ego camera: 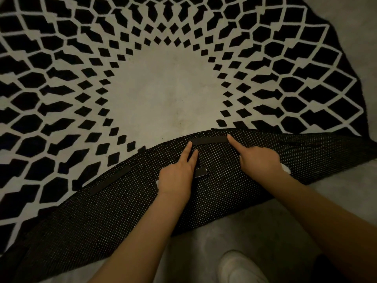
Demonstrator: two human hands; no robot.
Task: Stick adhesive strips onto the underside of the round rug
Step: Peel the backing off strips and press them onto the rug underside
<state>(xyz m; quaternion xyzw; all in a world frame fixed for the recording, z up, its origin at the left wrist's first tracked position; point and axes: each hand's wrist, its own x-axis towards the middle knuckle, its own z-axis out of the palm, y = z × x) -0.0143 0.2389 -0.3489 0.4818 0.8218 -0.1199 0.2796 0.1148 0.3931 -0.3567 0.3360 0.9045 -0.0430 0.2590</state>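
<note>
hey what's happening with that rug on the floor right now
A person has the near edge of the round rug folded back, showing its dotted dark underside. The left hand and right hand press fingertips on the two ends of a black adhesive strip near the fold. Another strip already lies to the left. A white shoe shows below.

Dim, warm light; soft focus; wide-angle bending at edges; corners perhaps darker.

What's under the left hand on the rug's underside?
Under the left hand, a dark strip piece pokes out beside the fingers on the dotted underside. The rest is covered.
</note>
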